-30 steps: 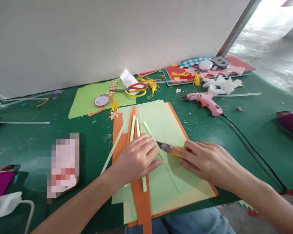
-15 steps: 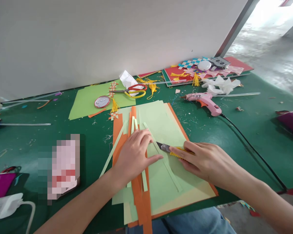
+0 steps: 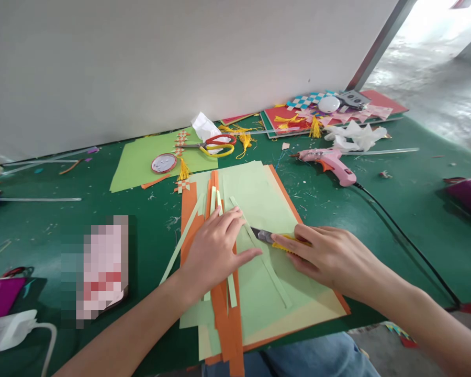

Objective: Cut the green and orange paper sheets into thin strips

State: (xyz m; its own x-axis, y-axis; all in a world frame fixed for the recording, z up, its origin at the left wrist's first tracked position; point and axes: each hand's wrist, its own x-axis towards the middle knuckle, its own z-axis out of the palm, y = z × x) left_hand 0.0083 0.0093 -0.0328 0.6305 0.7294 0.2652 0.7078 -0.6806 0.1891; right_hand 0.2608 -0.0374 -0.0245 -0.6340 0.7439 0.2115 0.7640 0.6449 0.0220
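In the head view my right hand (image 3: 329,256) grips a yellow utility knife (image 3: 286,243). Its blade points left and meets a thin pale green paper strip (image 3: 272,275) lying aslant on a pale green sheet (image 3: 259,183). My left hand (image 3: 220,246) lies palm down, thumb stretched out toward the knife and fingertips near the strip's upper part. Beneath that hand are orange paper strips (image 3: 231,340) and several narrow green strips, one of them a loose green strip (image 3: 180,243) leaning off to the left. The left palm hides part of the pile.
Behind the sheets lie red-and-yellow scissors (image 3: 217,146), a round tin (image 3: 164,163) and green paper (image 3: 131,165). A pink glue gun (image 3: 329,162) with a black cord rests at the right. Leftward are a blurred-out phone-like object (image 3: 104,267) and a white charger (image 3: 10,332).
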